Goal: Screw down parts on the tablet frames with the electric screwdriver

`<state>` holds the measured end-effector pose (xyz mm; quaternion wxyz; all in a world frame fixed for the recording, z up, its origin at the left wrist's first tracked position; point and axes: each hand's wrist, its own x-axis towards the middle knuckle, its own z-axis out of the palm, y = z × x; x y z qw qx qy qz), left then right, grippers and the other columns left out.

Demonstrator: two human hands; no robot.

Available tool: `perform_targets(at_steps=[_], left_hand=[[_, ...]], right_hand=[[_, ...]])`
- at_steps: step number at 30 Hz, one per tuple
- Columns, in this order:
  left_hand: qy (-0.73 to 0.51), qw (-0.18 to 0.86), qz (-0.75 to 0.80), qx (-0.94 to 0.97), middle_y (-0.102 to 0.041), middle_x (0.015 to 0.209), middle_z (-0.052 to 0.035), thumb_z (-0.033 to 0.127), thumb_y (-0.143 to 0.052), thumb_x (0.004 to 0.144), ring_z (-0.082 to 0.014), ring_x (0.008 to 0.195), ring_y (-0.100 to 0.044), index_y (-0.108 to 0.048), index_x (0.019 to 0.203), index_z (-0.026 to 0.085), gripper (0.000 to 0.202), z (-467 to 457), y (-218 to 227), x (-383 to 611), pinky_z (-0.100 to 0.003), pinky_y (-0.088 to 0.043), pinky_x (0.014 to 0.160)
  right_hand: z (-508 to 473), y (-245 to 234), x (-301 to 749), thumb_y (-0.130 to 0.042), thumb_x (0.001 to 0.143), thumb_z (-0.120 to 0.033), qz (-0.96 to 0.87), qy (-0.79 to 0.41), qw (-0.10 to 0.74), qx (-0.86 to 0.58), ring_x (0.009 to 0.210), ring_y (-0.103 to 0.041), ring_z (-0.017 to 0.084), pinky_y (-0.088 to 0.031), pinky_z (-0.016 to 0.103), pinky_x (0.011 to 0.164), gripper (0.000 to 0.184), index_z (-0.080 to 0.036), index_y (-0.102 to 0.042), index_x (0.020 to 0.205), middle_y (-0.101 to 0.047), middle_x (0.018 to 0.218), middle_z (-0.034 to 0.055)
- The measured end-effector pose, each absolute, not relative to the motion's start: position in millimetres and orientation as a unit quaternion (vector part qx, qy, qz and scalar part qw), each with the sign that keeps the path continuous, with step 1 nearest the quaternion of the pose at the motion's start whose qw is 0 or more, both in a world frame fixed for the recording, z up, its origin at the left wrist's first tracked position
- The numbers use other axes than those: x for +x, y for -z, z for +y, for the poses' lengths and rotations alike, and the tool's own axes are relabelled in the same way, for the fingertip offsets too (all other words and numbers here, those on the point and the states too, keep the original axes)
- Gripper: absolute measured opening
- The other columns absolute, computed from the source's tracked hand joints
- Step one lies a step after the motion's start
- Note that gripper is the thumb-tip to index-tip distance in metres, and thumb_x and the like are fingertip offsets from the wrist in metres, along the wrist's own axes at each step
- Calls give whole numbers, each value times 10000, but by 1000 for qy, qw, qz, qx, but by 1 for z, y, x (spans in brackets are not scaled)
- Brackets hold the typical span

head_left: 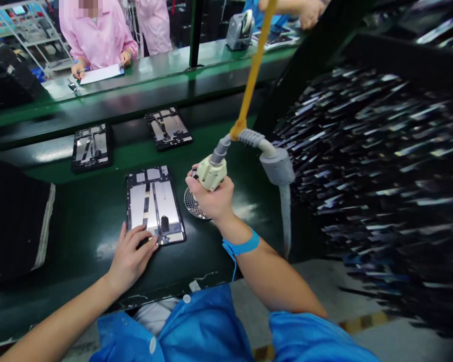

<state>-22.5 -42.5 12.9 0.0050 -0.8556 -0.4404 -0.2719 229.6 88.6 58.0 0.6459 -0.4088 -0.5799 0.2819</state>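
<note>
My left hand point(131, 253) lies flat with fingers spread on the near left corner of an open tablet chassis point(154, 201) that rests on the dark green bench. My right hand point(212, 198) is wrapped round a cream and grey power screwdriver point(212, 171), held just right of the chassis. The tool hangs from a yellow strap point(253, 70) and trails a grey hose point(277, 168). Under that hand sits a small round perforated metal dish point(193, 205).
Two more open chassis point(91, 147) point(168, 127) lie farther back on the belt. A dark pad point(15, 216) covers the left of the bench. A black rack point(381, 166) of shiny parts fills the right. People in pink coats point(98, 35) stand across the line by a tape dispenser point(240, 29).
</note>
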Motion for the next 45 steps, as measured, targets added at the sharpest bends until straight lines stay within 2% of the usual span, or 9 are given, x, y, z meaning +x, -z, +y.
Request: perform_targets(at_steps=[7,13,20,34,40,45], left_hand=[[299,-32,-452,-840,-698,1100,-90,178,-643,981,-301,1227,-641,-714,1149,212,186,-6,-7,-13,-674,-339,1167],[283,-49,-455,-843,-694,1131,-90,157,-600,1003,-298,1250,-616,-704,1162,216,199,-11,-10,-14,-686,-345,1159],[286,-88,-454,-839,-695,1175,-94,164,-594,1004,-299,1270,-603,-705,1180,229,218,-10,-9,-17,-673,-364,1158],[292,-107,-450,-837,-694,1198,-106,146,-567,1010,-312,1310,-581,-696,1207,220,248,-11,-9,-19,-712,-347,1148],[307,-109,-452,-831,-702,1174,-98,151,-581,1004,-303,1285,-596,-723,1169,225,229,-8,-9,-17,-686,-367,1143],[309,-114,-458,-826,-700,1166,-96,188,-575,1019,-300,1283,-594,-735,1147,236,210,-1,-7,-13,-696,-350,1142]], right_hand=[[90,-56,225,-768,808,-282,-557,-315,644,-420,836,-730,202,-613,368,784,192,-204,-723,977,-750,910,40],[93,-53,218,-761,804,-271,-531,-321,655,-432,734,-710,169,-609,333,711,203,-197,-704,984,-739,878,32],[99,-49,218,-762,811,-283,-510,-301,664,-456,541,-614,103,-559,268,559,181,-187,-686,945,-717,814,9],[101,-50,218,-738,828,-280,-529,-273,665,-451,506,-598,105,-551,276,545,139,-181,-668,897,-679,728,-9],[101,-53,219,-739,822,-282,-528,-269,658,-464,531,-609,111,-559,285,556,153,-179,-667,909,-687,765,0],[91,-73,207,-731,839,-303,-505,-303,694,-414,495,-591,100,-516,268,490,178,-203,-636,951,-674,818,-8]])
